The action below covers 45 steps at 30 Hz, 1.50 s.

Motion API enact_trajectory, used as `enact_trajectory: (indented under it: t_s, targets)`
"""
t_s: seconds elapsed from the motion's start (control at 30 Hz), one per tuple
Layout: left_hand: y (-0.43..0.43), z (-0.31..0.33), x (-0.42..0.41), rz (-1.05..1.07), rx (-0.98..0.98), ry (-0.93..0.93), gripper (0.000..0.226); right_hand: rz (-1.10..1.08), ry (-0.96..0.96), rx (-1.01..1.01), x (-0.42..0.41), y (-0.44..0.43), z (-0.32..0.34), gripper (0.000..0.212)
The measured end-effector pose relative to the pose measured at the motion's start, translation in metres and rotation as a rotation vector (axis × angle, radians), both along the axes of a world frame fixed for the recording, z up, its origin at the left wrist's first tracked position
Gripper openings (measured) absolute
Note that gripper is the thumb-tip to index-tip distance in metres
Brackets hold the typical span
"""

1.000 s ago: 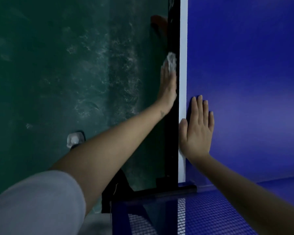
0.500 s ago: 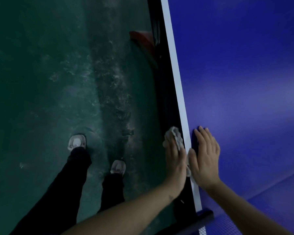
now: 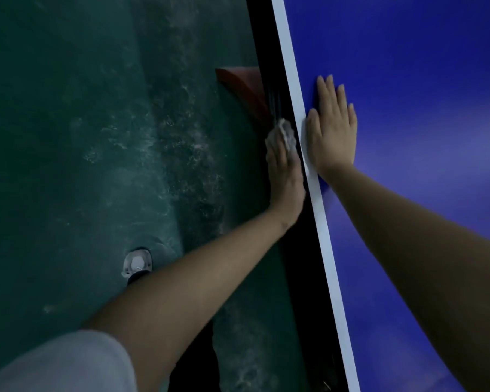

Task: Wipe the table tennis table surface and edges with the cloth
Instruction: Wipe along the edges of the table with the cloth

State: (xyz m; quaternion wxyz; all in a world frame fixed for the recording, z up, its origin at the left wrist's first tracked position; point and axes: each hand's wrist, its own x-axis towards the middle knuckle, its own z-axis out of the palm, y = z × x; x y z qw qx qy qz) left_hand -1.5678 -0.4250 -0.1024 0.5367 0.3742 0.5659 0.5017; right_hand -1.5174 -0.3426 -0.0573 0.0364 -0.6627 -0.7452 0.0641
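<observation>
The blue table tennis table (image 3: pixel 422 165) fills the right side, with a white line along its edge (image 3: pixel 320 222) and a black side face below it. My left hand (image 3: pixel 285 171) presses a small grey cloth (image 3: pixel 287 134) flat against that black side face with straight fingers; the cloth shows at the fingertips. My right hand (image 3: pixel 333 128) lies flat and open on the blue top just inside the white line, level with the left hand.
Worn green floor (image 3: pixel 96 137) lies to the left of the table. A reddish-brown object (image 3: pixel 245 86) sticks out from under the table edge just beyond the cloth. My shoe (image 3: pixel 136 263) stands on the floor at lower left.
Both hands have slid forward along the table edge, away from the net end. The cloth stays pressed under the left hand. The net post has left the view.
</observation>
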Motion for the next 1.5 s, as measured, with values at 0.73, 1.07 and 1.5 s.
enact_trajectory:
  t_s: [0.73, 1.07, 1.5]
  targets:
    - [0.009, 0.014, -0.006, 0.031, -0.247, -0.26, 0.053, -0.027, 0.011, -0.048, -0.003, 0.0, 0.006, 0.061]
    - [0.205, 0.028, -0.091, 0.111, -0.154, -0.177, 0.049, -0.009, -0.028, -0.101, -0.002, 0.0, 0.011, 0.058]
    - [0.199, 0.033, -0.099, -0.051, -0.344, -0.131, 0.053, -0.057, 0.222, -0.143, -0.032, 0.058, 0.028, 0.055]
